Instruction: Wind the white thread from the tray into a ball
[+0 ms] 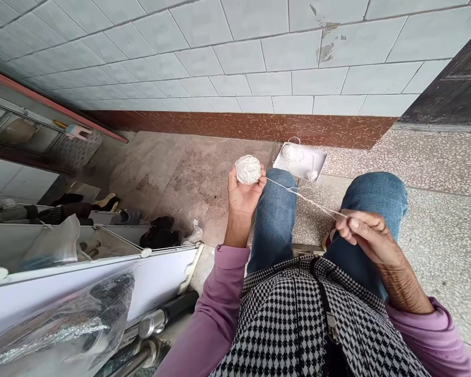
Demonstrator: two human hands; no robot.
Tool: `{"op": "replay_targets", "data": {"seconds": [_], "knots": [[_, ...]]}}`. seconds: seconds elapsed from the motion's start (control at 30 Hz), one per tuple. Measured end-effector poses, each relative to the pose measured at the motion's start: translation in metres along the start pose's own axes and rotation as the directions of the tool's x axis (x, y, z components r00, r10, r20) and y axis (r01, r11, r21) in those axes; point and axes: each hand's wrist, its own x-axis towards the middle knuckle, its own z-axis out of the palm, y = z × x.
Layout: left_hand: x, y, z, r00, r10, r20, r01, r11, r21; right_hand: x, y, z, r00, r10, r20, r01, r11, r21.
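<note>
My left hand (245, 195) holds a round ball of white yarn (248, 169), fingers wrapped about it, just left of my left knee. From the ball a strand of yarn (310, 200) runs down to the right, looking doubled along part of its length. Thumb and fingers of my right hand (367, 233) pinch that strand above my right thigh. Past my left knee, a white tray (320, 157) lies on the floor. Inside it are a larger loose ball of white yarn (292, 154) and a smaller ball (311, 175).
A tiled wall (243, 57) with a brown base strip (220, 124) stands in front. To the left is a white shoe rack (157, 267) with shoes and plastic bags. A dark door (451, 89) is at the right. A small stool (78, 132) stands far left.
</note>
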Motion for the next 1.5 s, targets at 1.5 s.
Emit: {"op": "replay_targets", "data": {"seconds": [1.5], "knots": [[0.001,0.008,-0.044,0.992,-0.046,-0.12,0.033,0.993,-0.109,0.083,0.052,0.063,0.96,-0.279,0.023,0.243,0.787,-0.567]]}}
